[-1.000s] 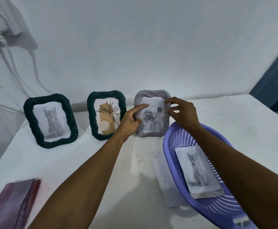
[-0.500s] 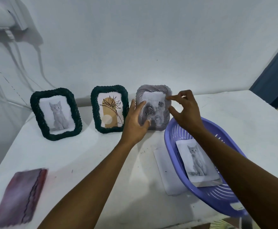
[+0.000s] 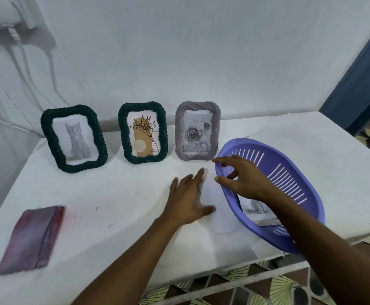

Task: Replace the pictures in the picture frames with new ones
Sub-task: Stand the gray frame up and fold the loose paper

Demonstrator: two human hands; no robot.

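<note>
Empty and unclenched, the left hand and right hand leave the finished grey rose frame for the loose sheet

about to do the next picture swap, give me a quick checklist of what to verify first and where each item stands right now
1. The grey frame stands upright, clear of both hands: ok.
2. The left hand grips the white sheet: not ok; straight fingers only lie at its edge.
3. The right hand is empty: ok; whether it touches the rim of the basket: cannot tell.
4. The white sheet is free of the basket: not ok; its right side runs under it.
5. The cat print lies in the basket: ok, partly hidden by the right arm.
</note>
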